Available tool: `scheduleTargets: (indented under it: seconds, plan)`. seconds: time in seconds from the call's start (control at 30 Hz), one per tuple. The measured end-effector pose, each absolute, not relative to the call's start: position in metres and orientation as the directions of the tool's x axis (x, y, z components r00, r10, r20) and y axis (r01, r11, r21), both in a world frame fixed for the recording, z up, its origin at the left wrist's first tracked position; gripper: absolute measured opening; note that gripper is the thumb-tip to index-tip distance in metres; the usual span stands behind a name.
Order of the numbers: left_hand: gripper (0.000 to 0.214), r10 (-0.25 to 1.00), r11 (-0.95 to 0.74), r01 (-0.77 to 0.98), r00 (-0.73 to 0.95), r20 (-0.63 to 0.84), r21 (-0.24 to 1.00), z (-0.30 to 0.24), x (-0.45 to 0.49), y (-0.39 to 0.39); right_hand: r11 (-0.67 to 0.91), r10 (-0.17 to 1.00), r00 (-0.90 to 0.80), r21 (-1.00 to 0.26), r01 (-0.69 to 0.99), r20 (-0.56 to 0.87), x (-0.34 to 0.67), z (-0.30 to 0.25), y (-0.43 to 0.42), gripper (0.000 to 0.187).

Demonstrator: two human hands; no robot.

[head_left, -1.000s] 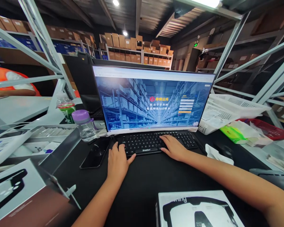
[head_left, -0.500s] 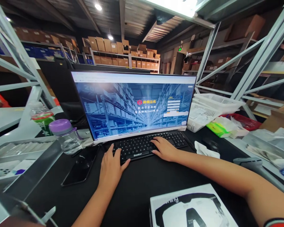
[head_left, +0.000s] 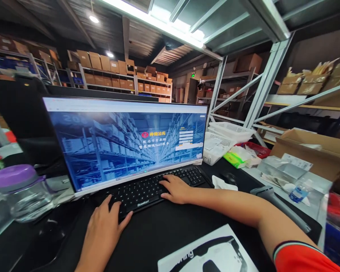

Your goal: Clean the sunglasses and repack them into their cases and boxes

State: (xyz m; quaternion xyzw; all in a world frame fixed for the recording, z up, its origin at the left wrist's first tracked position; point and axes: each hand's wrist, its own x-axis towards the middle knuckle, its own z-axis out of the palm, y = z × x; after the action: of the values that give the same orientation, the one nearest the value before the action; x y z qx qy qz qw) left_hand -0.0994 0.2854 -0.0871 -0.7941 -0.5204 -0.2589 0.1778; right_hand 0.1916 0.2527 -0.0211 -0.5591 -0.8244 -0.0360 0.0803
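Note:
A black keyboard [head_left: 147, 189] lies on the black desk [head_left: 158, 234] under a wide monitor [head_left: 124, 141] showing a login page over a warehouse picture. My left hand [head_left: 103, 226] rests at the keyboard's left end, fingers spread flat on the keys and thumb out. My right hand [head_left: 175, 188] lies over the right half of the keys, fingers stretched forward. Neither hand holds anything.
A clear bottle with a purple lid [head_left: 19, 192] stands at the left. A white printed box [head_left: 209, 253] lies at the near edge. Right of the keyboard are a crumpled tissue [head_left: 222, 183], a black mouse [head_left: 231, 177], white baskets [head_left: 226, 138], a green packet [head_left: 235, 159] and an open carton [head_left: 311, 151].
The view has swung to the right, so monitor, keyboard and bottle slid left in the picture. Both hands stay on the keyboard in the same places.

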Motion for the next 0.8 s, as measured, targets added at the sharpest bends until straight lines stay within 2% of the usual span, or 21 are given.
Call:
scheduleTargets:
  seconds: [0.2,0.33,0.53,0.63,0.8]
  plan:
    - [0.064,0.726,-0.413,0.911,0.338,0.599,-0.013,-0.09,-0.099,0.289,0.347,0.928,-0.337,-0.04,0.937,0.161,0.193,-0.019,0.249,0.057]
    - [0.069,0.748,-0.395,0.919,0.315,0.585,0.011,-0.085,-0.098,0.284,0.298,0.939,-0.279,-0.07,0.952,0.201,0.196,-0.02,0.25,0.061]
    - [0.08,0.825,-0.32,0.932,0.186,0.534,0.171,-0.085,-0.107,0.28,0.258,0.944,-0.228,-0.1,0.961,0.236,0.199,-0.017,0.252,0.067]
    - [0.075,0.838,-0.328,0.911,0.158,0.522,0.251,-0.09,-0.112,0.283,0.256,0.94,-0.223,-0.099,0.962,0.257,0.199,-0.018,0.249,0.062]
    - [0.051,0.866,-0.345,0.879,0.164,0.472,0.329,-0.095,-0.115,0.286,0.258,0.939,-0.226,-0.098,0.961,0.258,0.2,-0.023,0.246,0.06]
